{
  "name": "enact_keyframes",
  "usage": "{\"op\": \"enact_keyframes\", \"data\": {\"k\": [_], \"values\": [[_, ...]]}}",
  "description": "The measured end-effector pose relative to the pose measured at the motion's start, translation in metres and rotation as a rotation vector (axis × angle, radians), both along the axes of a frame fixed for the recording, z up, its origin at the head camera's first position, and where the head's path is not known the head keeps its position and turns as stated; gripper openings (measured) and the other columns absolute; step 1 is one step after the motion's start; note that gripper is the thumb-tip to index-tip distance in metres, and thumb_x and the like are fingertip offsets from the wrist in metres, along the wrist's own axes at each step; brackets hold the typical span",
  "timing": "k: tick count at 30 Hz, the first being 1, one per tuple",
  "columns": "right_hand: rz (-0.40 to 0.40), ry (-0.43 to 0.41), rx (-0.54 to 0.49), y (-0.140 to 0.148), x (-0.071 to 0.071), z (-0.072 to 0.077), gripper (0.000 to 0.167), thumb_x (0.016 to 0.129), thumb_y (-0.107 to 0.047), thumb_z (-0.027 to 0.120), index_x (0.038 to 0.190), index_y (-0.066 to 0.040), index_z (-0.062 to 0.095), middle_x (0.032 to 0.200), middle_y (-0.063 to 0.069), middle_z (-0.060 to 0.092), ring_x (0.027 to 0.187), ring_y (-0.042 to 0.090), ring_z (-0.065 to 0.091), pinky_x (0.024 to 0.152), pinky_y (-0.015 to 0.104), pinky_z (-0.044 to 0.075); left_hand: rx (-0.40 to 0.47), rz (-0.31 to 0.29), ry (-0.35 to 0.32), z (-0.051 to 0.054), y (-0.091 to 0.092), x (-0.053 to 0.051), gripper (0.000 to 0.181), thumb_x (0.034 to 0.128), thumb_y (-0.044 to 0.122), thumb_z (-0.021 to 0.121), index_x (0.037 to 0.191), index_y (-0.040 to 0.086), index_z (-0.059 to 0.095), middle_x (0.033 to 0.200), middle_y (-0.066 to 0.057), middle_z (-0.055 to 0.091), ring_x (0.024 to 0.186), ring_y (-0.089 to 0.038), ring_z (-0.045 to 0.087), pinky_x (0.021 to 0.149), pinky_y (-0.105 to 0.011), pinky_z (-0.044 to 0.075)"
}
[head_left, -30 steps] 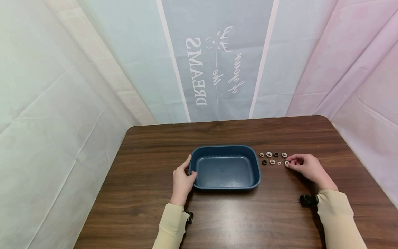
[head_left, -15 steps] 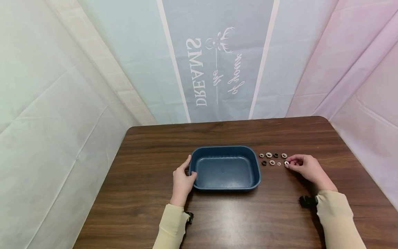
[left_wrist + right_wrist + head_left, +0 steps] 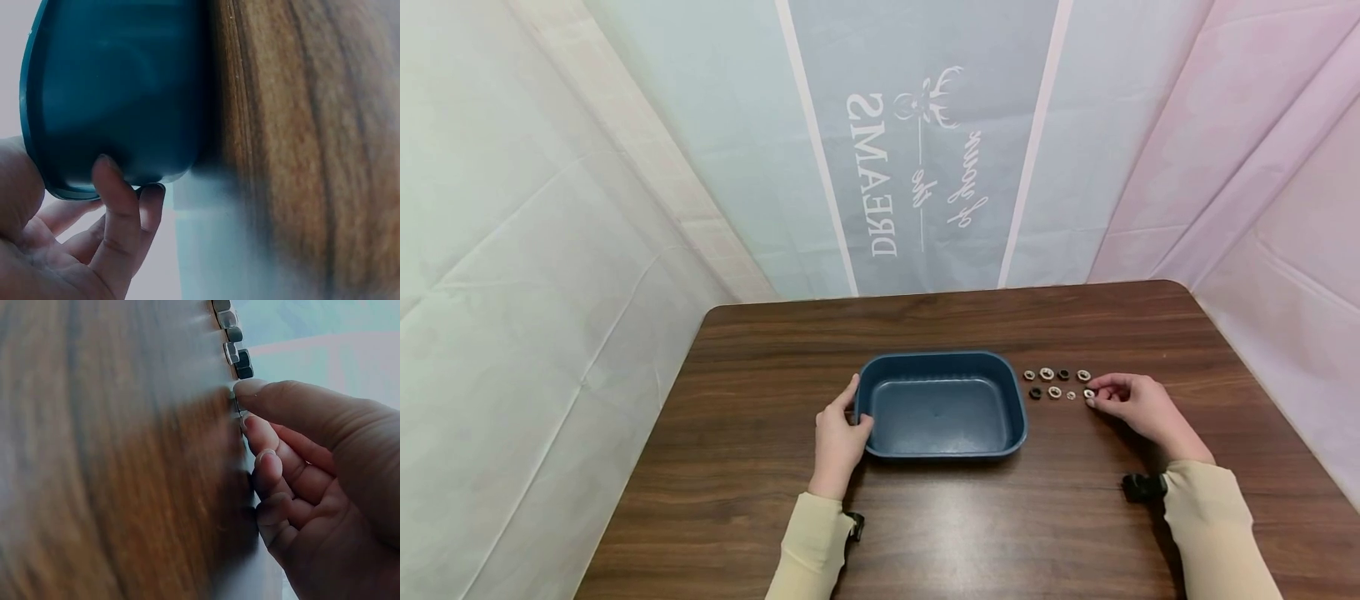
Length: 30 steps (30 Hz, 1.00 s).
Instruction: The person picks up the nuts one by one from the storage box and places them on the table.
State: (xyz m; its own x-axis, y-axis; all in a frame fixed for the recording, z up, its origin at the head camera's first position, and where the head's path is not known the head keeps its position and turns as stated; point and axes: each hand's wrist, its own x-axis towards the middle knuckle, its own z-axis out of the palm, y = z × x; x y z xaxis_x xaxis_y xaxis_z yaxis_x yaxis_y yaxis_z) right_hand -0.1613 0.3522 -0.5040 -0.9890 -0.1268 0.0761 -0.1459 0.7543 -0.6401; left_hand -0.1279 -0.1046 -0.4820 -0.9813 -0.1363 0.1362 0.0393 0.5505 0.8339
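Observation:
My left hand (image 3: 840,437) grips the left wall of a dark blue rectangular plastic tub (image 3: 936,450), with the thumb over its rim. Close up in the left wrist view, the fingers lie against the tub's outer wall (image 3: 119,81). My right hand (image 3: 1142,408) pinches a small silver nut (image 3: 1089,394) between thumb and fingertips, at the right end of the front row of nuts. The right wrist view shows that thumb and finger down at the tabletop, largely covering the nut. Nothing lies inside the tub.
Several silver and black nuts, among them a black nut (image 3: 1036,393) and a larger silver nut (image 3: 1047,374), lie in two rows right of the tub. All rest on a brown wood-grain table (image 3: 760,367). Behind it hangs a printed cloth (image 3: 940,167).

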Motion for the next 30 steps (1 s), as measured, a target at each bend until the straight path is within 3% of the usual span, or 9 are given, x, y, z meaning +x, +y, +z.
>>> {"op": "enact_keyframes", "data": {"k": [5, 13, 21, 27, 30], "values": [[0.021, 0.016, -0.011, 0.000, 0.002, 0.003, 0.023, 0.085, -0.019, 0.072, 0.103, -0.005, 0.069, 0.077, 0.000, 0.061, 0.064, 0.008, 0.052, 0.058, 0.023, 0.040, -0.016, -0.011, 0.012, 0.001, -0.001, 0.000, 0.067, 0.0779, -0.005, 0.063, 0.140, 0.015, 0.051, 0.100, -0.009, 0.067, 0.045, -0.012, 0.038, 0.042, -0.026, 0.035], [0.057, 0.080, -0.012, 0.000, 0.012, 0.018, 0.024, 0.087, -0.015, 0.070, 0.108, -0.003, 0.066, 0.082, 0.001, 0.062, 0.072, 0.007, 0.057, 0.062, 0.019, 0.043, -0.066, -0.033, 0.022, 0.003, -0.001, 0.002, 0.066, 0.0797, -0.003, 0.064, 0.142, 0.015, 0.048, 0.098, -0.009, 0.067, 0.057, -0.013, 0.047, 0.047, -0.026, 0.039], [0.035, 0.160, 0.043, -0.002, 0.018, 0.026, 0.024, 0.088, -0.014, 0.068, 0.109, -0.004, 0.067, 0.090, 0.006, 0.068, 0.078, 0.000, 0.058, 0.065, 0.015, 0.044, -0.131, -0.053, 0.016, 0.002, -0.004, 0.000, 0.063, 0.0856, 0.004, 0.064, 0.144, 0.015, 0.044, 0.072, -0.003, 0.057, 0.050, -0.011, 0.042, 0.046, -0.025, 0.036], [0.044, 0.193, 0.099, -0.005, 0.028, 0.030, 0.028, 0.086, -0.014, 0.070, 0.112, -0.002, 0.066, 0.097, 0.013, 0.069, 0.086, 0.024, 0.064, 0.071, 0.017, 0.044, -0.166, -0.072, 0.010, 0.004, -0.003, -0.003, 0.064, 0.0919, 0.022, 0.063, 0.149, 0.012, 0.035, 0.059, -0.004, 0.051, 0.042, -0.012, 0.038, 0.043, -0.027, 0.035], [0.043, 0.203, 0.114, -0.006, 0.033, 0.032, 0.031, 0.086, -0.013, 0.070, 0.114, 0.000, 0.065, 0.103, 0.018, 0.068, 0.091, 0.035, 0.063, 0.075, 0.028, 0.047, -0.174, -0.073, 0.011, 0.005, -0.004, -0.005, 0.062, 0.0946, 0.029, 0.059, 0.149, 0.011, 0.034, 0.055, -0.005, 0.046, 0.044, -0.015, 0.039, 0.044, -0.029, 0.035]]}}
